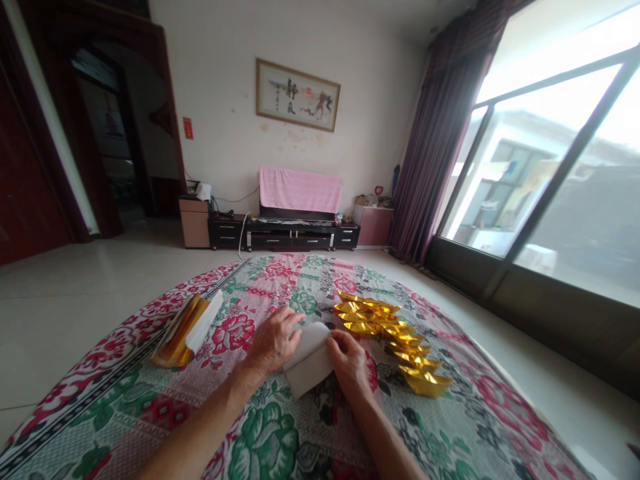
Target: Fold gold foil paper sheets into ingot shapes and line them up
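Observation:
A white sheet of paper (309,373), pale side up with a crease across it, is between my two hands over the patterned cloth. My right hand (349,360) pinches its right edge between thumb and fingers. At the left edge, my left hand (277,339) has its fingers bent and thumb against the paper. To the right stands a curving row of folded gold paper ingots (387,327), shiny and boat-shaped. On the left lies a stack of gold foil paper sheets (187,330), partly curled, with white undersides showing.
The round table carries a red, green and grey floral cloth (265,433). Beyond it, a low black TV cabinet (295,239) holds a screen under a pink towel (300,189). A large window (540,173) is on the right, with a doorway (115,133) on the left.

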Motion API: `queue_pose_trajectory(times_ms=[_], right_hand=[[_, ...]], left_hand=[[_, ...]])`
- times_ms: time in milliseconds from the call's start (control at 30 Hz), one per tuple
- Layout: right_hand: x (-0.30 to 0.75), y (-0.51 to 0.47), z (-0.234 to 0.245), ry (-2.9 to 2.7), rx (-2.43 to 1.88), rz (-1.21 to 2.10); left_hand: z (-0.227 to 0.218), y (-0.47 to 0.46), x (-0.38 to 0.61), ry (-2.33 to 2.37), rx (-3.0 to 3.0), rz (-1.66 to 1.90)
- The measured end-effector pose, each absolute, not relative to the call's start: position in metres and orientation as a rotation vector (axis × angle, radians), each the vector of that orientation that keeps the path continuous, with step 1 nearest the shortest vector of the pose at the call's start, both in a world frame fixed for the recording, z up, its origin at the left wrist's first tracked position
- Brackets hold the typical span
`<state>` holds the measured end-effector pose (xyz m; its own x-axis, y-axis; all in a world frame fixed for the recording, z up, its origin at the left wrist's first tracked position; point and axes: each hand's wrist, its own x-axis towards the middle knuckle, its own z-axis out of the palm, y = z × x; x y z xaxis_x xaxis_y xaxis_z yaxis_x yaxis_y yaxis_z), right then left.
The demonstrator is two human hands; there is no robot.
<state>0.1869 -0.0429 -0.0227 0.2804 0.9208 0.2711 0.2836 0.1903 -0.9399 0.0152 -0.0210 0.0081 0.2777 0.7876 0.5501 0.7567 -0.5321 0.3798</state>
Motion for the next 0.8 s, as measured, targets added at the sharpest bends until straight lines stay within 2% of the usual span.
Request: queue_pose_trajectory(times_ms=[233, 567, 800], right_hand=[[0.186, -0.042, -0.020, -1.281, -1.495, 0.598], [0.197, -0.049, -0.020, -1.293, -1.495, 0.413], [0.218, -0.047, -0.027, -1.709, -1.369, 0.397]], left_hand=[[-0.011, -0.023, 0.024, 1.313, 2.556, 0.715], [-0.011, -0.027, 0.024, 1.300, 2.641, 0.519], [-0.010, -0.029, 0.024, 1.276, 2.638, 0.457]])
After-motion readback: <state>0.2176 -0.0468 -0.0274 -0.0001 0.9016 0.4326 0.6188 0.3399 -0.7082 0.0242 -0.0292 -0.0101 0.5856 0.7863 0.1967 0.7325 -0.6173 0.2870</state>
